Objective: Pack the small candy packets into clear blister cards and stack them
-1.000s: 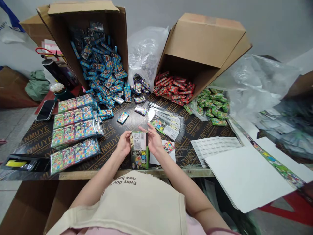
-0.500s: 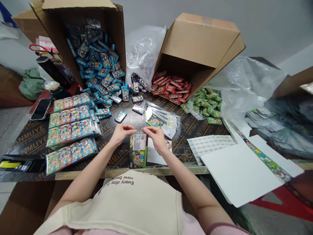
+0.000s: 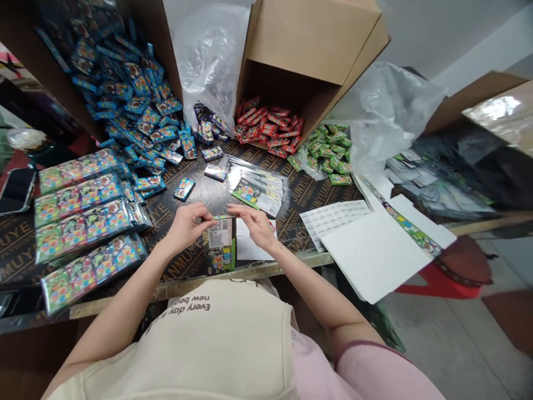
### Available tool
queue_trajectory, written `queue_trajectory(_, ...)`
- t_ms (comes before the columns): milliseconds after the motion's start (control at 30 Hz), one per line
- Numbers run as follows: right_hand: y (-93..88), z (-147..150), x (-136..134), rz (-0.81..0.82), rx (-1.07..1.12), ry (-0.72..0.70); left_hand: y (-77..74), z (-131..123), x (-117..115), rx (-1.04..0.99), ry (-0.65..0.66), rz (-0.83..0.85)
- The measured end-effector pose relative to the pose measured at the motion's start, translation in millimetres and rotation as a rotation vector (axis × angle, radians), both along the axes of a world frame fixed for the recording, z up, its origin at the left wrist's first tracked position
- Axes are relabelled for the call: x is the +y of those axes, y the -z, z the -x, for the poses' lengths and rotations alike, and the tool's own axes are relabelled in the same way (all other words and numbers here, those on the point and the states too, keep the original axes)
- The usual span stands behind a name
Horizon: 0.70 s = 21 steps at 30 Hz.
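My left hand (image 3: 192, 223) is closed, thumb and fingertips pinching the left end of the top edge of a flat printed bag (image 3: 220, 250). This bag is black and green with a pale text panel and stands out over the table's near side. At the right end of that same edge is my right hand (image 3: 255, 226), its fingers stretched fairly straight and close together against it; the thumb is partly hidden. Just beyond the hands lie a fanned stack of clear-windowed printed bags (image 3: 260, 191), a small blue box (image 3: 184, 189) and a small purple box (image 3: 215, 172).
Blue boxes (image 3: 147, 122) spill from a carton at the left, red packets (image 3: 268, 125) from another carton (image 3: 308, 39). Green packets (image 3: 333, 145) lie right of these. Rows of filled packs (image 3: 94, 261) and a phone (image 3: 17, 190) are left; white sheets (image 3: 370, 250) overhang the right edge.
My view has swung right, so everything sits further left. My right fingers, pinched on the bag's top edge before, are now straighter. The left hand keeps its pinch.
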State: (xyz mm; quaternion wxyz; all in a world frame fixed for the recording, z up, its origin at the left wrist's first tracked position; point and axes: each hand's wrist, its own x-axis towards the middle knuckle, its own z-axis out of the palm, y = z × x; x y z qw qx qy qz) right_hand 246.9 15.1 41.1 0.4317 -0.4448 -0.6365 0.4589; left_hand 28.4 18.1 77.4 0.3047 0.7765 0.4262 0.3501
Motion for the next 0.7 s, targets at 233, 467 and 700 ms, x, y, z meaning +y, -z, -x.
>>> queue_trajectory(233,36.5,-60,-15,-0.076,-0.811,0.219,5.3,-1,-10,0.07,0.019,-0.137)
queue_trajectory(467,65.8,-84,-53,-0.077,-0.854,0.374,8.0,-7,-16,0.034,-0.03,-0.153)
queue_trajectory(700,62.3,-88,-31,-0.056,-0.909,0.367,9.5,-8,-17,-0.03,-0.135,-0.134)
